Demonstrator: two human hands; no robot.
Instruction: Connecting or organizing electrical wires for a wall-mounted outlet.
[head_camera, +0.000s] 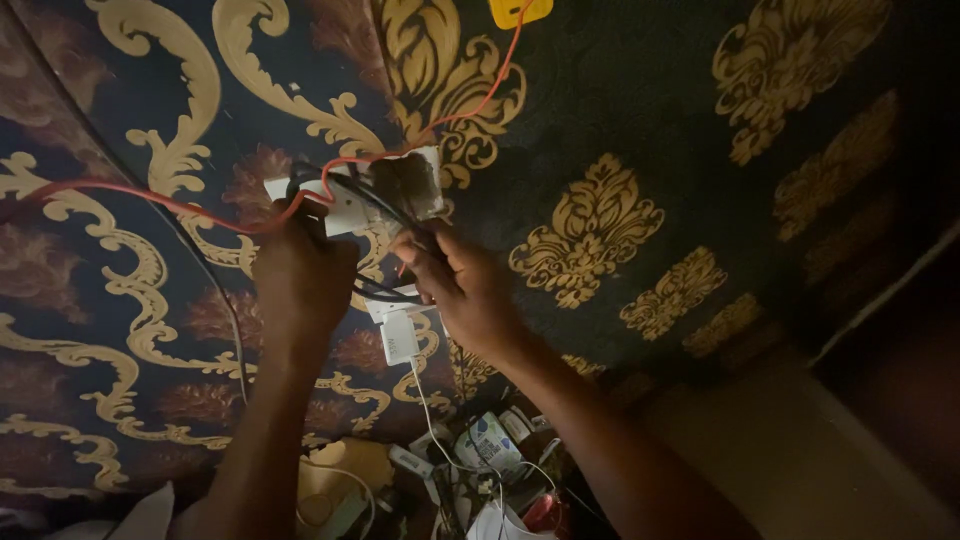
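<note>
Head view, looking along a dark wall covered in gold damask wallpaper (600, 230). Both hands work at a white wall socket plate (405, 185), which sits near the centre of the frame, at about 11 o'clock from the right hand.

The left hand (300, 275) is raised at 7 o'clock of the plate; its fingers are curled shut around a bundle of black cables (345, 190) that loop across the plate's left edge. The right hand (465, 285) sits at 5 o'clock of the plate, its fingers pinched narrow on the same black cables where they run down from the plate.

A red wire (150, 200) runs in from 9 o'clock, crosses the left hand's knuckles, passes over the plate and climbs toward a yellow object (520, 10) at 12 o'clock, cut off by the frame edge. A white adapter (400, 335) hangs just below and between the 2 hands, with a thin white cord (425, 400) dropping toward 6 o'clock.

Judged from this view, the work at the socket is mid-way: the cables are gathered and gripped, but whether any plug is seated or freed cannot be told, since the hands and dim light hide the plate's face. Below, at 6 o'clock, a clutter of small bottles and packets (490, 440) lies in shadow.
</note>
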